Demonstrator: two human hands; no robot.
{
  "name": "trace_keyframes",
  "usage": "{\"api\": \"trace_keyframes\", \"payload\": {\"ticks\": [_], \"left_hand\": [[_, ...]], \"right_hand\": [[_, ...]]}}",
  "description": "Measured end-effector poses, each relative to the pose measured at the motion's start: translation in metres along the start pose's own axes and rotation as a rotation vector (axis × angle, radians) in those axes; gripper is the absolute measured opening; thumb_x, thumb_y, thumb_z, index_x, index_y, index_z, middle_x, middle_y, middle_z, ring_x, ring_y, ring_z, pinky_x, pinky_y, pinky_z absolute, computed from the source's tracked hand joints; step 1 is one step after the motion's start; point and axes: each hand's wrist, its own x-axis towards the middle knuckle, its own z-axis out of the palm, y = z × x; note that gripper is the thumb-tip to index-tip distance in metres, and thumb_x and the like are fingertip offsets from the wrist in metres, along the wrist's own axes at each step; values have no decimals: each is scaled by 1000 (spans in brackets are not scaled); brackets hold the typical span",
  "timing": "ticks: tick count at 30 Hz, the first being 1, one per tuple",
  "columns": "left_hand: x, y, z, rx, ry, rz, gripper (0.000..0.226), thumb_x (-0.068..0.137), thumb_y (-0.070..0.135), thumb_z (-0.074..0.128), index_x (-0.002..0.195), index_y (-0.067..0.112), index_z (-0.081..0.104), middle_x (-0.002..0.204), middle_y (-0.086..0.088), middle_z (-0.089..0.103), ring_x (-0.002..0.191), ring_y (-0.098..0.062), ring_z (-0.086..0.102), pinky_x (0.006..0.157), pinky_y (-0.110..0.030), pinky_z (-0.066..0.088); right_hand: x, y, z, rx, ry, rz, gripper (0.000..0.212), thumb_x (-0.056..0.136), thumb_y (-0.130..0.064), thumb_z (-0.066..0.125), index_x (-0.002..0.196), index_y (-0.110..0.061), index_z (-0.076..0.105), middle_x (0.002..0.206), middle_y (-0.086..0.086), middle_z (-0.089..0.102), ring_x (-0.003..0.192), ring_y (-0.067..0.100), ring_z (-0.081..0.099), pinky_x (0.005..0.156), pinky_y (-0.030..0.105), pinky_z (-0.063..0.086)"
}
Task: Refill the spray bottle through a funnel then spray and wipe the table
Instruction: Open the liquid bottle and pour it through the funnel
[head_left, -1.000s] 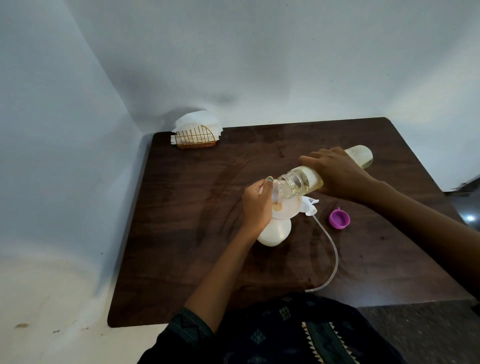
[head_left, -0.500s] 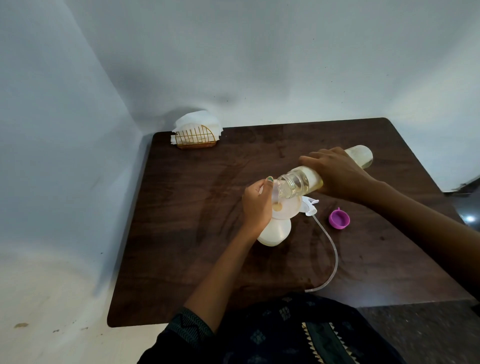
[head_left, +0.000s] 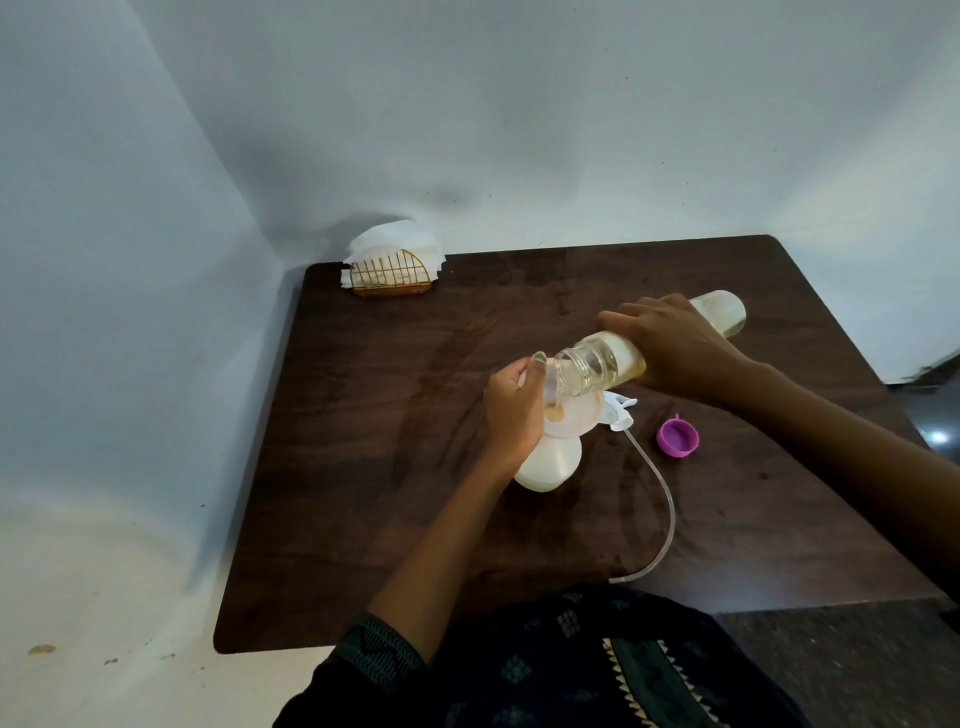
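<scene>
Spray bottle (head_left: 549, 464), white and squat, stands just below the left hand (head_left: 514, 410), whose fingers pinch the translucent funnel (head_left: 574, 415) rim. The right hand (head_left: 675, 347) wraps a tilted refill bottle (head_left: 602, 364), its mouth over the funnel. A steeper tilt could overflow the funnel; a loosened pinch could tip it.

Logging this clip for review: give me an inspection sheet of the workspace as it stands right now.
Surface: dark wooden table, streaky.
Job's things: clear refill bottle tilted, pouring into funnel on white spray bottle; sprayer head with tube lies beside it.
Clutter: purple cap; napkin holder at far corner.
Grippers: left hand holds funnel; right hand grips refill bottle.
Cables: nothing seen.
Surroundings: pale walls.
</scene>
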Motion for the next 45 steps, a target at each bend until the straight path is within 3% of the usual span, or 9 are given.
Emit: {"api": "trace_keyframes", "payload": {"ticks": [8,13,18,22,27,39,45], "left_hand": [[1,0,1,-19,-1,-12,34,96,23,48,70,3,59,62,-2,53,61,-13,47,56,-27,36],[1,1,2,-27,7,-18,33,96,20,48,69,3,58,62,-4,52,60,-13,45,50,-18,34],[2,-2,1,-18,5,-16,36,94,26,48,70,2,59,63,-8,53,64,-18,48,58,-30,35],[2,0,3,-8,9,-31,36,96,23,47,64,9,55,61,-3,51,62,-15,46,59,-30,34],[3,-3,2,-2,16,-31,36,96,24,47,77,-3,62,69,-11,57,68,-20,51,61,-32,37],[3,-2,1,-1,13,-22,39,93,28,48,68,-2,55,59,-3,46,62,-18,42,59,-33,32],[3,-2,1,-1,10,-28,36,95,24,48,69,1,56,61,-4,50,64,-18,46,59,-32,34]], "right_hand": [[1,0,0,-16,21,-18,48,65,-33,78,105,-16,57,92,5,64,88,31,60,74,36,31],[1,0,1,-31,26,-24,47,65,-30,79,105,-16,57,91,4,65,86,31,60,73,36,32],[2,2,2,-58,30,-29,48,64,-29,80,104,-17,57,90,4,64,84,30,60,72,35,31],[2,2,2,-54,12,-23,48,65,-31,79,106,-17,56,93,4,65,87,30,60,75,38,34],[1,0,2,-42,11,-18,48,66,-30,79,106,-17,57,94,4,65,88,30,60,76,38,35],[2,1,0,-40,10,-14,47,67,-27,77,107,-15,57,94,5,65,89,32,60,77,39,36],[1,0,1,-44,14,-18,47,66,-25,78,107,-15,57,94,6,65,89,32,60,75,38,34]]}}
